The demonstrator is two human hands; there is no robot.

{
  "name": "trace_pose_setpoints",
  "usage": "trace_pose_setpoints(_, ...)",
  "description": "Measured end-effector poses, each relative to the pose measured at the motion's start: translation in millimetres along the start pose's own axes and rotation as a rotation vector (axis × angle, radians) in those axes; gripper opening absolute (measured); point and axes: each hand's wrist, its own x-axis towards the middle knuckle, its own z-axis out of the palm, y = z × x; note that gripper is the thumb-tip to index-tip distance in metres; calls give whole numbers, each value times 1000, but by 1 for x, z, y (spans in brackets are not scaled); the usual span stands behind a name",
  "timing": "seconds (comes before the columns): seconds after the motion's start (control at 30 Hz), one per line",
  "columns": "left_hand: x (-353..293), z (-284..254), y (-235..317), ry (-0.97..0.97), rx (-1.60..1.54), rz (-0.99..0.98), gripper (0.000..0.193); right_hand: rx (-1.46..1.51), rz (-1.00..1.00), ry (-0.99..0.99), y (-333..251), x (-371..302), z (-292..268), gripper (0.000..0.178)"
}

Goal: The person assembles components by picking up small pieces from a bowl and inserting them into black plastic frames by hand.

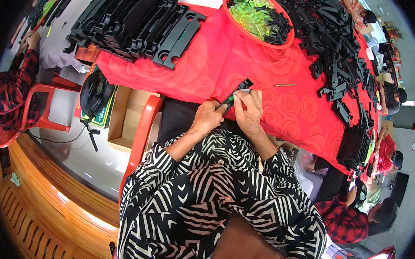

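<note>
Both my hands meet over the near edge of the red tablecloth, above my lap. My left hand [208, 117] is closed around the lower end of a narrow black plastic part [243, 85] that slants up to the right. At its upper half, my right hand [248, 109] pinches with thumb and forefinger against the part. A small pale bit shows at those fingertips, too small to name. Some green shows along the part between my hands. On the cloth to the right of my right hand lies a thin brass-coloured rod [285, 85].
A red basket [229, 19] holds yellow-green clear pieces and black pieces. Long black plastic frames [178, 41] stand stacked at the far left. Loose black parts [336, 60] heap along the right. A red chair [49, 108] and an open cardboard box [127, 118] stand left; other people sit around.
</note>
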Motion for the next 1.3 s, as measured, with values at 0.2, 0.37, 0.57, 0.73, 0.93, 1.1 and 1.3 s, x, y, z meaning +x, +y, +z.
trace_pose_setpoints(0.2, -1, 0, 3, -1, 25, -12, 32, -21, -11, 6, 3, -5, 2, 16)
trace_pose_setpoints(0.37, 0, 0, 5, -16, -13, -33, 31, -84, -32, 11, 0, -5, 5, 16)
trace_pose_setpoints(0.57, 3, 2, 5, -12, -43, -42, 30, -117, -26, 6, 0, -3, 7, 14)
trace_pose_setpoints(0.73, 1, -2, 8, -30, -59, -64, 28, -87, -28, -14, 2, -3, 7, 13)
trace_pose_setpoints(0.93, 3, -3, 10, -106, -114, -119, 27, -82, -17, 22, 0, -1, 5, 13)
trace_pose_setpoints(1.1, 2, -4, 8, -84, -113, -98, 27, -45, 19, -17, -2, 3, 4, 13)
trace_pose_setpoints(1.3, 6, -2, 7, -89, -112, -98, 27, 3, 78, 12, -3, 4, 3, 13)
